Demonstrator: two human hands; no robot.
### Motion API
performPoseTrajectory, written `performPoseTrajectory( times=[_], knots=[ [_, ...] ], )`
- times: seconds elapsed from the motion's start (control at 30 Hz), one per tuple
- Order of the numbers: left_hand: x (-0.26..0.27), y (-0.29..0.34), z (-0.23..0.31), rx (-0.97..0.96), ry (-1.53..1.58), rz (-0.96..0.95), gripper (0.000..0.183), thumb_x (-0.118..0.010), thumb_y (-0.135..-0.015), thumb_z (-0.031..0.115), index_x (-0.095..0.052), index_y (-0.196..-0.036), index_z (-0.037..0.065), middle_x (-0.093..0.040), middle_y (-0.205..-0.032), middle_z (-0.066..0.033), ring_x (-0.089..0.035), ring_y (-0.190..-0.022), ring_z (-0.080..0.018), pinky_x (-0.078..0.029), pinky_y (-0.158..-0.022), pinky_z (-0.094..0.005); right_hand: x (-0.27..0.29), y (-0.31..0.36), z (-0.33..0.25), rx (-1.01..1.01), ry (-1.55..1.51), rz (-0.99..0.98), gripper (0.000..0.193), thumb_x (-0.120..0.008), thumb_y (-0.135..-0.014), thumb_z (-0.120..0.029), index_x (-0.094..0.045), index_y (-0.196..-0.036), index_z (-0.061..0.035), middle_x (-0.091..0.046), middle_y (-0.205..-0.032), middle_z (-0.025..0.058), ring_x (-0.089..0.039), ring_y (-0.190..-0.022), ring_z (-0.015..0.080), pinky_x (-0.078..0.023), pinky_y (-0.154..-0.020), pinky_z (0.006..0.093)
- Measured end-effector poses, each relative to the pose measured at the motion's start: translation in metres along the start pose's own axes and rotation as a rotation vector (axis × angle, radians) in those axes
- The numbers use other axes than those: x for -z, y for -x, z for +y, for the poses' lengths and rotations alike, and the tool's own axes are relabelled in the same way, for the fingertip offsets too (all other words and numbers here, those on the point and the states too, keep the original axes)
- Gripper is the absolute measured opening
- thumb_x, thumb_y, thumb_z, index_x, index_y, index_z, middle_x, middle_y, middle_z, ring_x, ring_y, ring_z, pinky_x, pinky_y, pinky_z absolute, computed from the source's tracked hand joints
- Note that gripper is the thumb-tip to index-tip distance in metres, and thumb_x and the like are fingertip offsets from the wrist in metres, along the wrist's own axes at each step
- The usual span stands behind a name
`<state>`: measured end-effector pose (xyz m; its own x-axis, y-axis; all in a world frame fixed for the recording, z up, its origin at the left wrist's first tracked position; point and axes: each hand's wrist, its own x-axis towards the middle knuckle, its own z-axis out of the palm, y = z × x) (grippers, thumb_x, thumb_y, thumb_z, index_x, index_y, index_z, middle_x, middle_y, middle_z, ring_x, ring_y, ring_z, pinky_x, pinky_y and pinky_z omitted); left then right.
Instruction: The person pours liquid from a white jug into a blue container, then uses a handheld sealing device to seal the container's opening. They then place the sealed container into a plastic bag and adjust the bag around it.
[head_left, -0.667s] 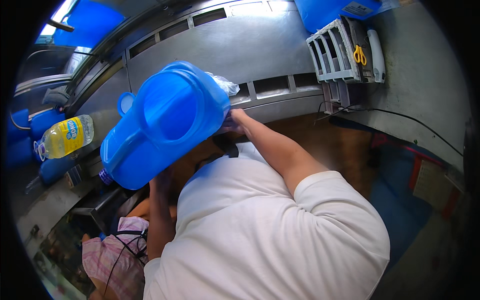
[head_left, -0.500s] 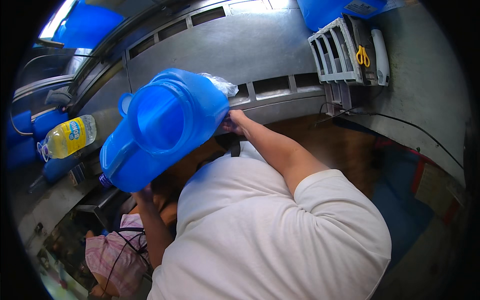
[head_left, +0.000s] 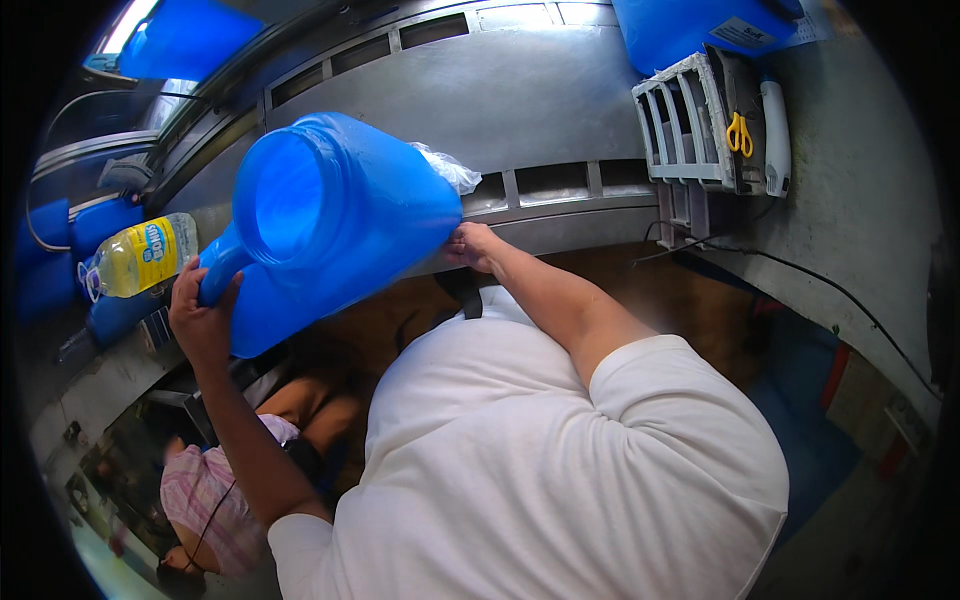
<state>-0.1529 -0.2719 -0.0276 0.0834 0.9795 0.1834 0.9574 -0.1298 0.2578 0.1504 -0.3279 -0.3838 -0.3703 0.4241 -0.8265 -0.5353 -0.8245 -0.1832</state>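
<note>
A large blue plastic water container (head_left: 385,215) with a wide round mouth lies tilted on its side in front of me, mouth end toward the left. My left hand (head_left: 205,315) is wrapped around its handle, near the mouth. At the opposite end, my right hand (head_left: 472,247) has its fingers curled against the base's lower edge, partly hidden by the container. The mouth is uncapped, and its inside shows only blue wall. Behind the base, a crumpled clear plastic bag (head_left: 448,170) rests on the metal counter (head_left: 520,95).
Left of the container lies a clear bottle of pale yellow liquid (head_left: 150,255). A white rack (head_left: 690,125) with yellow-handled scissors (head_left: 739,135) stands at the right, a cable (head_left: 830,295) along the wall. Another person (head_left: 225,495) in a pink patterned top is at lower left.
My left hand has moved from the container's underside up to its handle. The container has turned, so its mouth faces further left. My right hand stays at the base.
</note>
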Motion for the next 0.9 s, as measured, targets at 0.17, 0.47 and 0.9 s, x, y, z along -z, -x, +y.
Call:
performPoseTrajectory(
  times=[0.17, 0.47, 0.9],
  knots=[
    [0.002, -0.004, -0.012, 0.059, 0.094, 0.008, 0.031, -0.084, -0.074, 0.018, -0.067, -0.094, 0.002, -0.066, -0.116, -0.0207, -0.063, -0.112, -0.0307, -0.047, -0.094, -0.0393, -0.001, -0.01, -0.011, 0.085, -0.118, 0.036, 0.005, -0.058, -0.092, -0.008, -0.057, -0.095, -0.0122, -0.055, -0.077, 0.0001, -0.057, -0.067, 0.013, -0.05, -0.063, 0.0317],
    [0.001, 0.024, -0.015, -0.06, 0.011, 0.113, 0.033, -0.086, -0.069, 0.019, -0.065, -0.089, 0.004, -0.067, -0.11, -0.0181, -0.063, -0.111, -0.032, -0.048, -0.094, -0.0405, -0.028, 0.047, -0.082, 0.52, 0.437, -0.207, 0.007, -0.067, -0.087, -0.015, -0.063, -0.092, -0.0129, -0.06, -0.08, -0.0015, -0.058, -0.076, 0.0106, -0.048, -0.074, 0.0285],
    [0.014, 0.063, -0.003, -0.283, 0.016, 0.099, 0.027, -0.081, -0.067, 0.012, -0.06, -0.084, 0.008, -0.065, -0.082, -0.0076, -0.062, -0.112, -0.0351, -0.04, -0.105, -0.052, -0.096, 0.087, -0.15, 0.539, 0.969, -0.121, 0.02, -0.068, -0.091, -0.022, -0.065, -0.099, -0.0034, -0.06, -0.078, 0.0017, -0.055, -0.068, 0.0097, -0.049, -0.064, 0.0254]
  ],
)
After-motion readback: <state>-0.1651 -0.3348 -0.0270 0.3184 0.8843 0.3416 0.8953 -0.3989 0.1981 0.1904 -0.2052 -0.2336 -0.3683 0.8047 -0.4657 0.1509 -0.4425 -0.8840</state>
